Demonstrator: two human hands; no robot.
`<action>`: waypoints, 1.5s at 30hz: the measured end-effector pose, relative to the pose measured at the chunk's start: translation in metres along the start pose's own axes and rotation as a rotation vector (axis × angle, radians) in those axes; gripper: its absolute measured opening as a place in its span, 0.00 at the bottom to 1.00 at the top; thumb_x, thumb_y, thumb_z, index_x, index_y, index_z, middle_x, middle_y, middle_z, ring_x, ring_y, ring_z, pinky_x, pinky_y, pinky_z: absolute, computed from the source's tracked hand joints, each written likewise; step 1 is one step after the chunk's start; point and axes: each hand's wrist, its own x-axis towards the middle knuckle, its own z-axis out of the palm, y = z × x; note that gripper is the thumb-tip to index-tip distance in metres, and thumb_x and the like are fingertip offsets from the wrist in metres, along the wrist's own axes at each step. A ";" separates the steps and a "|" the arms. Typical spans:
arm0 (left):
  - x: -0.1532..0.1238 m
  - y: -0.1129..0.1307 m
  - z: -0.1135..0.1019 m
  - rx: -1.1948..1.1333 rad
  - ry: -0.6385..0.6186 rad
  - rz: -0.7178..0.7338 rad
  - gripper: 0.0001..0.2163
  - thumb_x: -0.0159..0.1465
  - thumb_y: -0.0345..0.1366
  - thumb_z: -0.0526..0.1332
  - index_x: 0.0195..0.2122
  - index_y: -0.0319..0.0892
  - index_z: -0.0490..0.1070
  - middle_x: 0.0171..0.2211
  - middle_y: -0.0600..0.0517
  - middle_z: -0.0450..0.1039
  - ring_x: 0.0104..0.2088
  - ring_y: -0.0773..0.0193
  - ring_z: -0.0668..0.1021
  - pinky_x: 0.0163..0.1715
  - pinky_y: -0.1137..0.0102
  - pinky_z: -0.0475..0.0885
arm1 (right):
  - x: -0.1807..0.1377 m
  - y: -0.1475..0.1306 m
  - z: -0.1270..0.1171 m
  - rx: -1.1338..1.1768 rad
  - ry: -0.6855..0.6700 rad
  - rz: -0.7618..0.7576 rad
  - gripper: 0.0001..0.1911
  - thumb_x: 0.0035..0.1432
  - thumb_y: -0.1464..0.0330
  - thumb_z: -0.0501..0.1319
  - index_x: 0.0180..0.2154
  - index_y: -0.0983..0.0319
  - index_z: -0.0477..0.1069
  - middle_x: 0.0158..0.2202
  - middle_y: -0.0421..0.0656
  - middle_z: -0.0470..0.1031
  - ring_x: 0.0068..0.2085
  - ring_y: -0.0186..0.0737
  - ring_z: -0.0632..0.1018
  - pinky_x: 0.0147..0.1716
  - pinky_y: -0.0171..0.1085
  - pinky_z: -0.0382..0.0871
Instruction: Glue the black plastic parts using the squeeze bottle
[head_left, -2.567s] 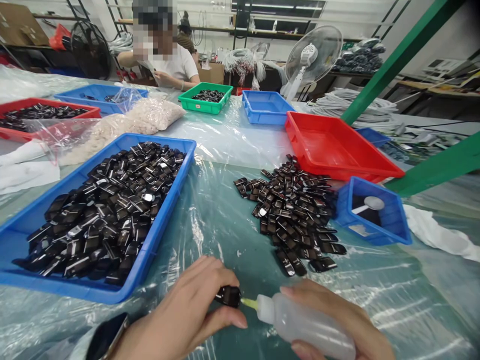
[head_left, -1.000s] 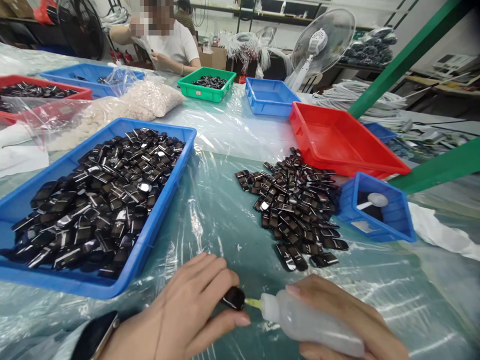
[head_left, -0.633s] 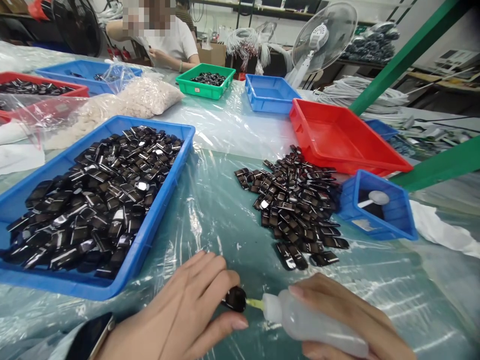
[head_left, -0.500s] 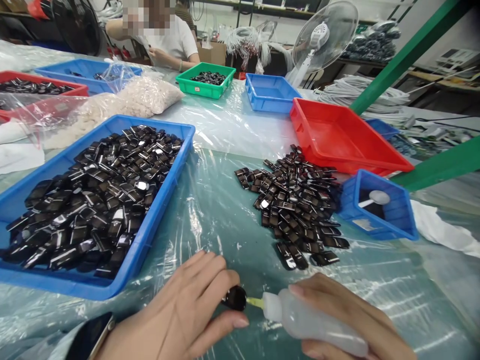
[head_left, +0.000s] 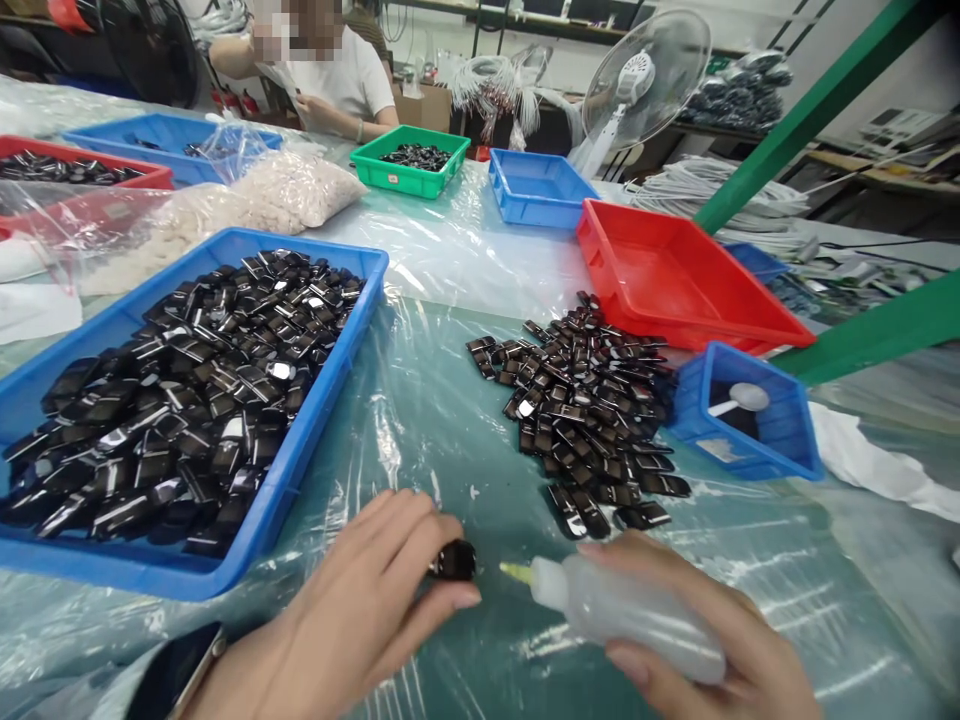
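Over the counter (head_left: 427, 400), the left hand (head_left: 367, 595) pinches a part (head_left: 455, 561), the right hand (head_left: 739, 630) a bottle (head_left: 622, 610), apparently for dabbing, the next move needing alignment.

white fan (head_left: 636, 78), coiled cables (head_left: 679, 185) behind a green post (head_left: 817, 112), filled clear bag (head_left: 307, 188)

Glossy black piece (head_left: 454, 561) apart from tilted bottle (head_left: 619, 603)

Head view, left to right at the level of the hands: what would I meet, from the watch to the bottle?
Dark watch → left hand → held black piece → yellow nozzle → translucent bottle.
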 end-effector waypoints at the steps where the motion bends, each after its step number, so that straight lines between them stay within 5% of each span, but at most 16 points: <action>1: 0.000 -0.001 0.000 -0.039 -0.001 -0.065 0.09 0.74 0.41 0.46 0.46 0.44 0.61 0.36 0.50 0.69 0.33 0.58 0.72 0.33 0.66 0.68 | 0.000 0.001 -0.001 -0.021 0.011 0.047 0.21 0.55 0.65 0.67 0.49 0.40 0.72 0.41 0.35 0.82 0.36 0.40 0.83 0.30 0.30 0.79; 7: 0.005 0.003 -0.001 -0.284 0.049 -0.428 0.12 0.74 0.45 0.44 0.44 0.46 0.62 0.33 0.52 0.68 0.32 0.59 0.71 0.34 0.65 0.68 | 0.017 0.003 0.018 0.135 0.132 0.228 0.19 0.60 0.64 0.63 0.53 0.48 0.70 0.55 0.39 0.76 0.55 0.40 0.77 0.51 0.37 0.73; 12: 0.004 0.003 0.001 -0.393 0.097 -0.478 0.15 0.74 0.46 0.41 0.43 0.47 0.63 0.37 0.50 0.70 0.40 0.57 0.73 0.34 0.67 0.69 | 0.046 0.002 0.050 0.236 0.115 0.155 0.13 0.60 0.66 0.62 0.48 0.55 0.67 0.48 0.45 0.79 0.48 0.41 0.80 0.48 0.41 0.76; 17: 0.000 0.003 0.003 -0.404 0.162 -0.447 0.13 0.74 0.44 0.42 0.46 0.47 0.63 0.37 0.50 0.71 0.39 0.58 0.74 0.36 0.66 0.71 | 0.049 0.005 0.060 0.075 0.235 0.101 0.20 0.59 0.67 0.64 0.51 0.57 0.61 0.49 0.48 0.73 0.48 0.43 0.76 0.47 0.46 0.72; 21: 0.002 0.008 0.000 -0.385 0.180 -0.518 0.13 0.73 0.46 0.44 0.48 0.47 0.62 0.35 0.52 0.69 0.37 0.59 0.74 0.32 0.68 0.71 | 0.037 -0.006 0.063 -0.095 0.231 -0.011 0.05 0.61 0.71 0.60 0.40 0.57 0.67 0.31 0.39 0.70 0.32 0.39 0.73 0.32 0.38 0.70; 25: 0.001 0.008 0.003 -0.414 0.179 -0.426 0.10 0.74 0.42 0.44 0.49 0.47 0.61 0.37 0.53 0.68 0.39 0.60 0.73 0.39 0.66 0.69 | 0.036 -0.014 0.081 -0.203 0.065 -0.080 0.07 0.62 0.71 0.59 0.42 0.60 0.73 0.30 0.43 0.75 0.30 0.43 0.76 0.29 0.40 0.70; 31: -0.005 0.007 0.008 -0.421 0.156 -0.262 0.08 0.74 0.35 0.44 0.48 0.46 0.61 0.38 0.51 0.65 0.38 0.60 0.70 0.39 0.65 0.66 | 0.042 -0.018 0.089 -0.221 0.013 -0.059 0.11 0.64 0.75 0.53 0.34 0.59 0.72 0.32 0.45 0.75 0.34 0.46 0.77 0.33 0.42 0.70; 38: -0.006 0.006 0.006 -0.402 0.121 -0.193 0.08 0.74 0.33 0.46 0.49 0.47 0.61 0.38 0.52 0.66 0.37 0.61 0.72 0.37 0.67 0.67 | 0.039 -0.028 0.064 -0.016 0.028 0.012 0.06 0.67 0.72 0.50 0.38 0.57 0.63 0.33 0.41 0.71 0.34 0.38 0.76 0.35 0.36 0.69; 45: -0.006 0.005 0.007 -0.420 0.068 -0.136 0.09 0.74 0.34 0.45 0.46 0.47 0.63 0.37 0.52 0.66 0.37 0.61 0.71 0.38 0.67 0.67 | 0.030 -0.045 0.058 0.344 -0.115 0.179 0.09 0.70 0.65 0.49 0.38 0.57 0.65 0.30 0.37 0.73 0.33 0.33 0.77 0.35 0.32 0.72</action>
